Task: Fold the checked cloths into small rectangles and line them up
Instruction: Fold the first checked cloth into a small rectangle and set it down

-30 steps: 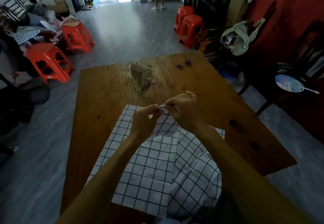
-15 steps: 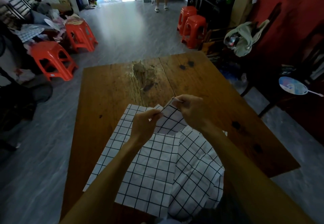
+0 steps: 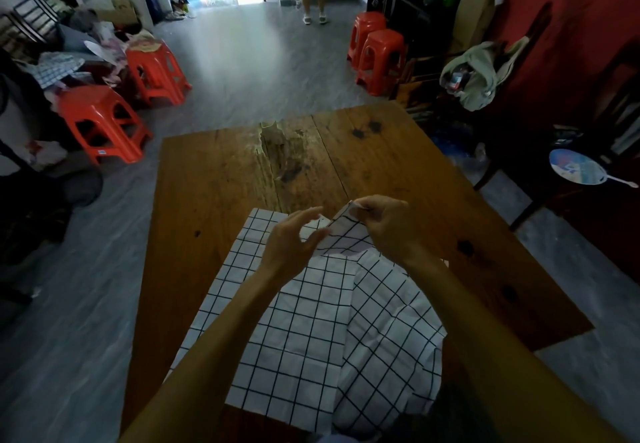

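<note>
Checked cloth [image 3: 311, 321] lies spread on the bench [image 3: 214, 200], near edge hanging off. Our right hand [image 3: 384, 224] pinches its far corner lifted, likely to start a fold; left hand [image 3: 291, 241] hovers beside, fingers loose, grip holding nothing.

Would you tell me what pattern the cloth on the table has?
White with a thin black grid of squares; the cloth shows in the head view.

Old wooden table [image 3: 214, 200], pretty scuffed in the middle, with a checked cloth [image 3: 294, 331] spread over its near end.
</note>
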### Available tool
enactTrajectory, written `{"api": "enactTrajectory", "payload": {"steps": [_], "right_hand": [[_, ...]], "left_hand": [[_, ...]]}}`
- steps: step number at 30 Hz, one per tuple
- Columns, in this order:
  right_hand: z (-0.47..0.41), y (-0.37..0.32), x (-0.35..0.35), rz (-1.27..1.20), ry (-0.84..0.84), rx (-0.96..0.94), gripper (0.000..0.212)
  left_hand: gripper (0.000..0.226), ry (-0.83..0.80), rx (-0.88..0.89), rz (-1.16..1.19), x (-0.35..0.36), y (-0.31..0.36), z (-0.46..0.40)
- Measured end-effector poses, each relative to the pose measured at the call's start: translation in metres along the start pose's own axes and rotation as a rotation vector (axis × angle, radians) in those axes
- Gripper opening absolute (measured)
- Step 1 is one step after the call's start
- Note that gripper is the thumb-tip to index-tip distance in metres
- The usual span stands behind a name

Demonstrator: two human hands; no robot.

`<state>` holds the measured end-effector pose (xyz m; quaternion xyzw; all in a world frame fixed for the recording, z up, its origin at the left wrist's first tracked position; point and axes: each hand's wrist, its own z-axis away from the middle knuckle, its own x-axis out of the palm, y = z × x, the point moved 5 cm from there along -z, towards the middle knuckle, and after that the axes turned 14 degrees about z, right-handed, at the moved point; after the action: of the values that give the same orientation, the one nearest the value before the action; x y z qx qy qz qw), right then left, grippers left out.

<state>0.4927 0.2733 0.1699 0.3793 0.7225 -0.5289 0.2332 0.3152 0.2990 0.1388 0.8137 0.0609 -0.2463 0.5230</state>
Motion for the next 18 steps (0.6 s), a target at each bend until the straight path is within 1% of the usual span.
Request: {"api": "enactTrajectory", "payload": {"steps": [2, 3, 5, 8, 12, 14, 16, 18], "right_hand": [[0.003, -0.006, 0.004, 0.0, -0.013, -0.036, 0.011], [0.003, -0.009, 0.005, -0.005, -0.013, -0.046, 0.01], [0.003, -0.011, 0.003, -0.01, -0.013, -0.067, 0.008], [0.005, -0.005, -0.001, -0.031, -0.005, -0.047, 0.01], [0.013, 0.015, 0.0, -0.065, -0.039, 0.097, 0.009], [0.02, 0.025, 0.005, -0.141, -0.079, 0.17, 0.006], [0.024, 0.028, 0.008, -0.309, -0.095, 0.24, 0.005], [0.025, 0.027, 0.008, -0.454, -0.072, 0.293, 0.011]], "left_hand": [[0.026, -0.031, 0.053, 0.008, 0.008, 0.012, -0.007], [0.019, -0.034, 0.059, 0.011, 0.01, 0.015, -0.008], [0.014, -0.01, 0.052, 0.017, 0.009, 0.016, -0.008], [0.012, 0.052, 0.033, 0.061, 0.001, 0.016, -0.004], [0.018, 0.147, -0.044, 0.164, -0.012, 0.02, -0.003], [0.017, 0.178, -0.054, 0.164, -0.017, 0.021, -0.002], [0.015, 0.169, -0.064, 0.171, -0.018, 0.018, -0.001], [0.013, 0.146, -0.106, 0.194, -0.018, 0.009, 0.003]]}}
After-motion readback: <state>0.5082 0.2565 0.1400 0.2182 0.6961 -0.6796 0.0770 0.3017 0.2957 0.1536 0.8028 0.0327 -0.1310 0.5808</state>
